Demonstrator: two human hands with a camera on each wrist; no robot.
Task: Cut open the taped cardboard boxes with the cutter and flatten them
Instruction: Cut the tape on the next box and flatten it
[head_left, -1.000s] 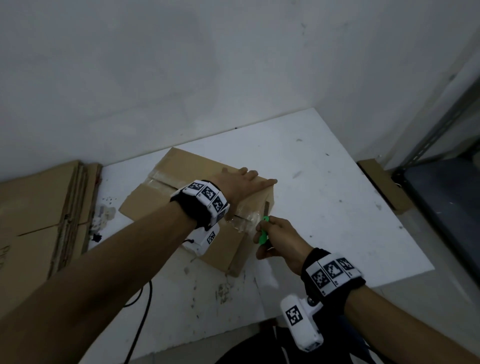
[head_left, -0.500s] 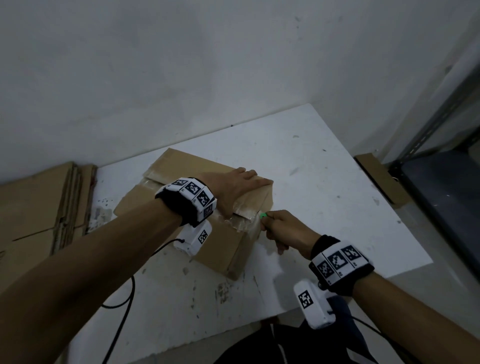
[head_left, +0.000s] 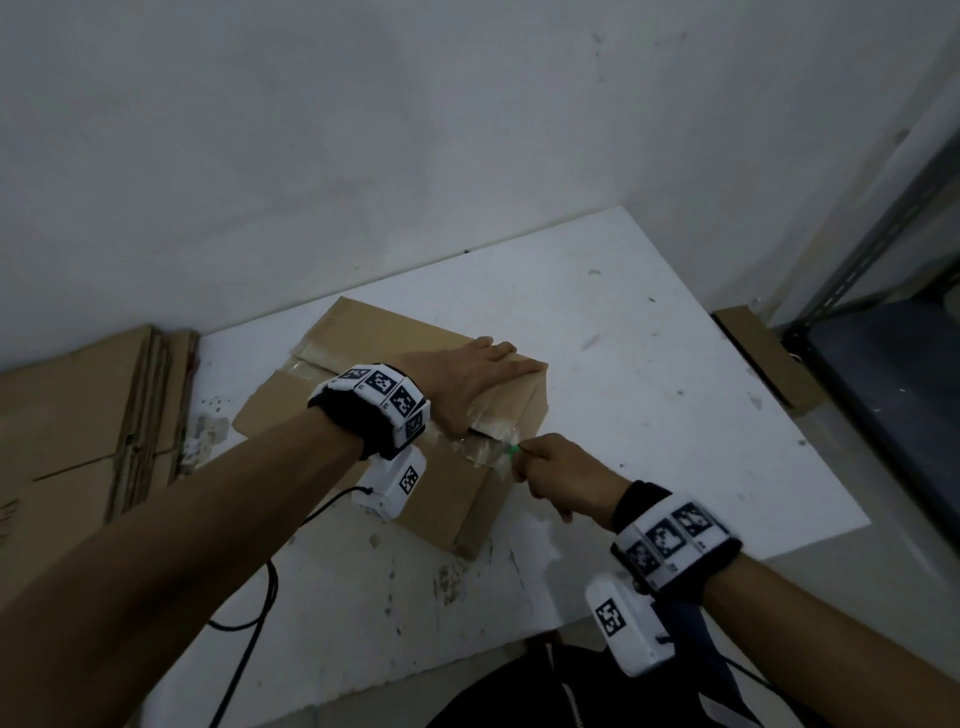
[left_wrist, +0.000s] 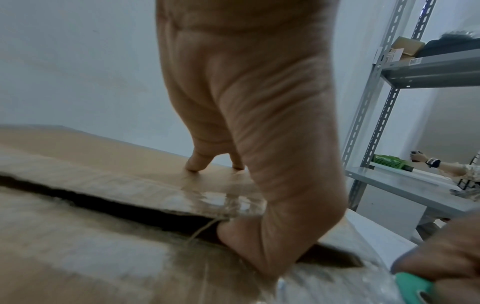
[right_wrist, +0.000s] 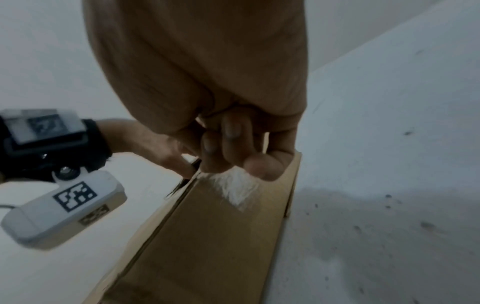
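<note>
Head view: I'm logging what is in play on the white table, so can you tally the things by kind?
Cardboard box: 1
Green cutter: 1
Hands, left hand and right hand: 2
Total: 4

Count: one cardboard box (head_left: 363, 415) on the surface (head_left: 649, 415); one green cutter (head_left: 513, 451); two hands; one stack of flattened cardboard (head_left: 78, 415).
</note>
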